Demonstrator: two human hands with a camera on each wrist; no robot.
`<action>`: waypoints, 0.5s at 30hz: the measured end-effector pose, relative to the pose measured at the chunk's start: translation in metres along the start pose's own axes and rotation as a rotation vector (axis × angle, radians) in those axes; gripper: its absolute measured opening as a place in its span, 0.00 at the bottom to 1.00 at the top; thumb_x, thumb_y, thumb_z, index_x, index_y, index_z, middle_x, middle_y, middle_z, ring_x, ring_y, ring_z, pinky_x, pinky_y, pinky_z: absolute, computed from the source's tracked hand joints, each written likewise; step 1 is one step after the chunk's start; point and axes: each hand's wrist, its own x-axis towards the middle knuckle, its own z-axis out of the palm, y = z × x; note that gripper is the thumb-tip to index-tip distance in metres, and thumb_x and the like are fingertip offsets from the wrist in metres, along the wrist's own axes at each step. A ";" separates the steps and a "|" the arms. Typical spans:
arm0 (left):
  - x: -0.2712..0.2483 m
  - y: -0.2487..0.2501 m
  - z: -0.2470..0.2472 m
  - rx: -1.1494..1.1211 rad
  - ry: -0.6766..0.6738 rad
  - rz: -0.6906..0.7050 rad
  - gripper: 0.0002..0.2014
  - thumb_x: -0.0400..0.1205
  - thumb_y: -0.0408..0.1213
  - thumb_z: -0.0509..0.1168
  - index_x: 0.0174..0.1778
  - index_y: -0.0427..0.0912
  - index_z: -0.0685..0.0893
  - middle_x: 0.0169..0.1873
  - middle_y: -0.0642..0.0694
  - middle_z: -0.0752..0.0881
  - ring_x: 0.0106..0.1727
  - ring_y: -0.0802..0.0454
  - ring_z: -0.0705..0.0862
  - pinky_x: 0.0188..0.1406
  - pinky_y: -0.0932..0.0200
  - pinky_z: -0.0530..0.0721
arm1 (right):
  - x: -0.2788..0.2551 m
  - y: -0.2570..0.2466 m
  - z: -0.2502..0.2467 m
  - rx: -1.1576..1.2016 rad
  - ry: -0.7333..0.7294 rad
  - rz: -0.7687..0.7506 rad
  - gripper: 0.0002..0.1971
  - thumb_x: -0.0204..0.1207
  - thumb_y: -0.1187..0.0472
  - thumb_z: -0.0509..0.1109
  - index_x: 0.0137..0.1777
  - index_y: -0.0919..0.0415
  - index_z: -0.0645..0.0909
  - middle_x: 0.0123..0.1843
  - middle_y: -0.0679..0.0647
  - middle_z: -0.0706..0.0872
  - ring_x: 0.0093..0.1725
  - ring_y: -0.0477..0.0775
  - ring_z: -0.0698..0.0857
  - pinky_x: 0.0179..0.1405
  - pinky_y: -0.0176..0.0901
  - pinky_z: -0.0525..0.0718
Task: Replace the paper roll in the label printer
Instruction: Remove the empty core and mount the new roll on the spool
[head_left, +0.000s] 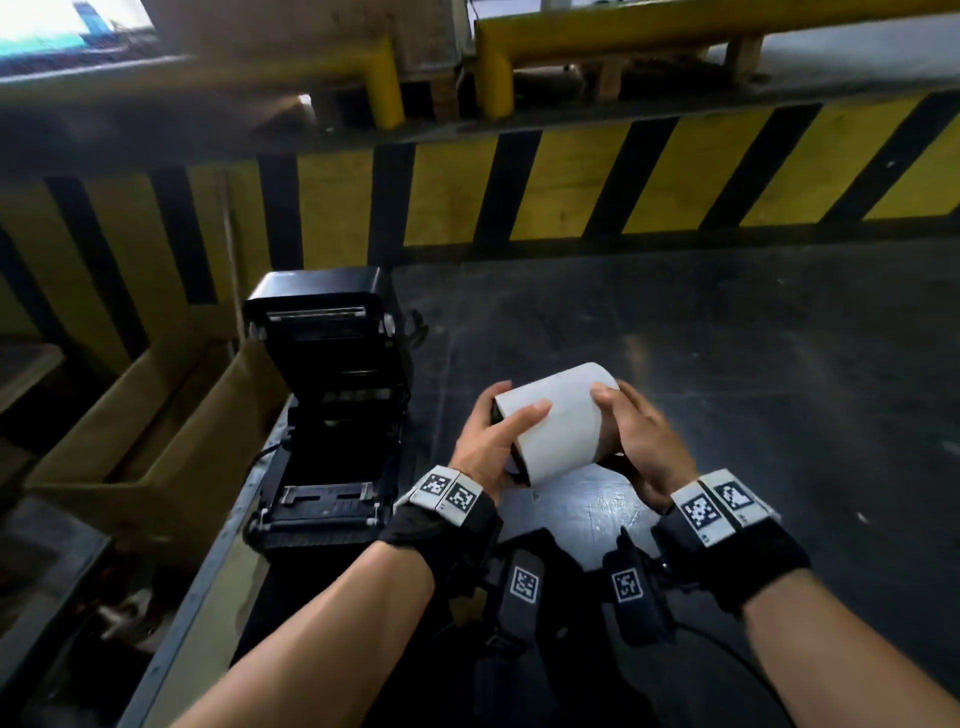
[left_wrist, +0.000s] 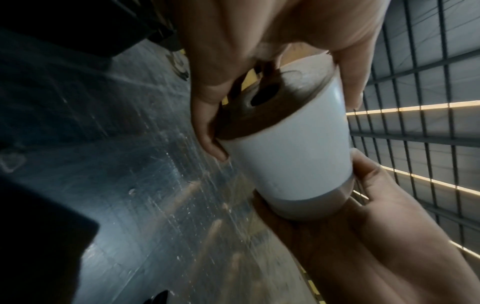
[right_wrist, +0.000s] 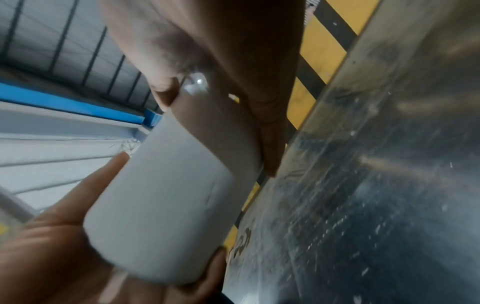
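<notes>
i hold the white paper roll (head_left: 558, 423) in the air between my two hands, above the dark scratched metal table (head_left: 727, 364) and not touching it. my left hand (head_left: 491, 441) grips the left end of the roll: the thumb lies along the top of the white paper and the other fingers are curled around the end. in the left wrist view i can see this end, brownish, with the dark hole of the core (left_wrist: 263, 95) in the middle, and my fingers curled at its edge. my right hand (head_left: 641, 441) grips the other end, fingers bent over the top of the roll and the palm under it. in the right wrist view the roll (right_wrist: 166, 205) sits between both palms and looks full and smooth. the roll lies almost horizontal, a little turned, with its right end farther from me. the black label printer (head_left: 327, 415) stands to the left of the roll, near but apart, at the left edge of the table. its lid (head_left: 317, 306) is open and stands upright, and the inside bay looks dark. behind the table there is a yellow and black striped barrier (head_left: 571, 192), and left of the printer a cardboard box (head_left: 156, 441).
</notes>
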 end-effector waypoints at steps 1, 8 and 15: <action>-0.003 0.004 0.000 0.014 0.008 0.032 0.36 0.56 0.52 0.78 0.62 0.57 0.77 0.60 0.42 0.84 0.59 0.38 0.85 0.41 0.47 0.86 | -0.004 -0.004 -0.001 -0.066 -0.018 -0.004 0.07 0.77 0.51 0.64 0.51 0.46 0.81 0.50 0.51 0.84 0.48 0.52 0.82 0.41 0.50 0.84; -0.013 0.019 -0.004 0.127 0.082 0.139 0.32 0.58 0.47 0.78 0.60 0.52 0.80 0.52 0.50 0.84 0.56 0.44 0.86 0.51 0.44 0.86 | -0.011 -0.026 -0.016 -0.721 0.044 -0.579 0.15 0.72 0.56 0.72 0.58 0.58 0.83 0.56 0.52 0.84 0.54 0.49 0.83 0.57 0.40 0.80; -0.015 0.018 -0.011 0.251 0.076 0.147 0.34 0.53 0.51 0.79 0.57 0.58 0.79 0.58 0.44 0.85 0.59 0.42 0.86 0.59 0.38 0.86 | -0.007 -0.023 -0.005 -0.864 -0.046 -0.524 0.07 0.70 0.57 0.73 0.46 0.59 0.87 0.51 0.56 0.84 0.50 0.51 0.81 0.50 0.37 0.73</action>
